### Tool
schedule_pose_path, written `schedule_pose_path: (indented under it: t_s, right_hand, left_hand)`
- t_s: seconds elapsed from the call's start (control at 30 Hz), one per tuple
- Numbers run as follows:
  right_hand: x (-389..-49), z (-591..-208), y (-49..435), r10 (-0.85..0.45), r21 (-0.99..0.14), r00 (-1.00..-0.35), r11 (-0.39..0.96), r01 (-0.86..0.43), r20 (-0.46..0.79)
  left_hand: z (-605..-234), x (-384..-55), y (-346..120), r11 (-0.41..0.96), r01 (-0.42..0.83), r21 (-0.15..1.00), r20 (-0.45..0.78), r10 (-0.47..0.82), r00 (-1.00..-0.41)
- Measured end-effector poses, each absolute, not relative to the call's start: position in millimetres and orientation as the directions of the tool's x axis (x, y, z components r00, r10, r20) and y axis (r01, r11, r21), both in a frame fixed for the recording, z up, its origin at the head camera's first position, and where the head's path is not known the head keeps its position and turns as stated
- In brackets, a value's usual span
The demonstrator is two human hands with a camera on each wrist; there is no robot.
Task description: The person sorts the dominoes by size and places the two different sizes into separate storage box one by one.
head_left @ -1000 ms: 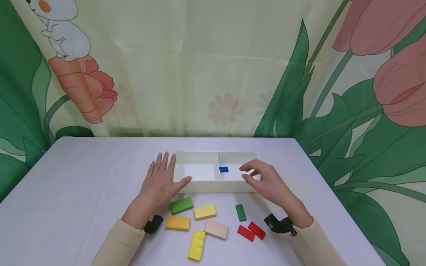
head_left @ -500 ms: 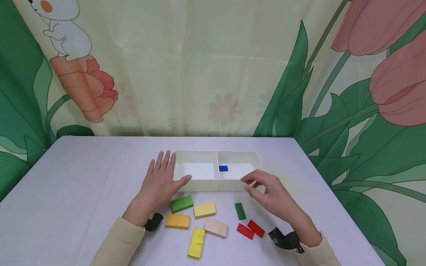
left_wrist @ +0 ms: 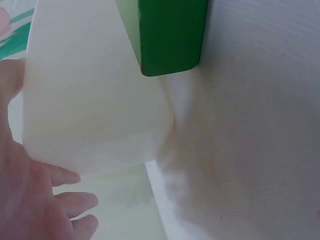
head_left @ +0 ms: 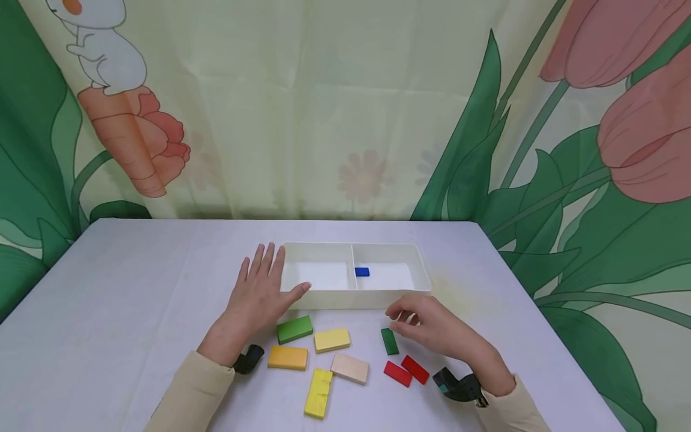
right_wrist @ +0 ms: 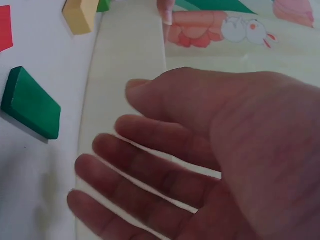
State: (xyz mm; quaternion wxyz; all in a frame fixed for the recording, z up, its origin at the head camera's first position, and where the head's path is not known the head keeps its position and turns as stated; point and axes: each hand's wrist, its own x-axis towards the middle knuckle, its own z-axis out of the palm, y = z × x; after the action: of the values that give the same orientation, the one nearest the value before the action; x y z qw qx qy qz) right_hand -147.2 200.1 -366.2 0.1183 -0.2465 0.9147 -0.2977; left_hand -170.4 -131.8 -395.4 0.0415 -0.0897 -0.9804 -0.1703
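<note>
My left hand [head_left: 255, 297] lies with straight, spread fingers along the left end of a white two-part box [head_left: 324, 300], thumb over its front rim. The left wrist view has its fingers at the box's wall [left_wrist: 95, 100]. My right hand [head_left: 432, 321] hovers in front of the box's right half, its fingers loosely bent with nothing between them. Its fingertips are right above a small dark green block [head_left: 390, 341]. In the right wrist view that green block [right_wrist: 31, 104] lies apart from the fingers. A small blue block [head_left: 362, 272] lies in the box's right compartment, against the divider.
Two red blocks [head_left: 397, 373] lie nearer me on the white tabletop [head_left: 108, 336]. Left of them are a larger green block [head_left: 294, 329], a pale yellow block [head_left: 332, 340], an orange block [head_left: 288, 358], a pinkish wooden block [head_left: 349, 368] and a bright yellow block [head_left: 318, 393].
My right hand has come back from over the box's right compartment, down toward the dark green block in front. The left hand has stayed at the box's left end.
</note>
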Motion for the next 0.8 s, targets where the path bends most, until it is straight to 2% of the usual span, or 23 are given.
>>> schedule_pose_path:
  t_s: [0.3, 0.8]
  right_hand:
    - [-146, -379, 192, -0.445, -0.586, -0.88, 0.762, -0.275, -0.165]
    - [-145, -395, 177, -0.454, -0.585, -0.885, 0.748, -0.314, -0.104]
  left_hand:
    - [-396, -168, -135, 0.923, 0.185, 0.338, 0.105, 0.158, -0.982]
    - [-396, -170, -133, 0.917, 0.19, 0.351, 0.106, 0.163, -0.981]
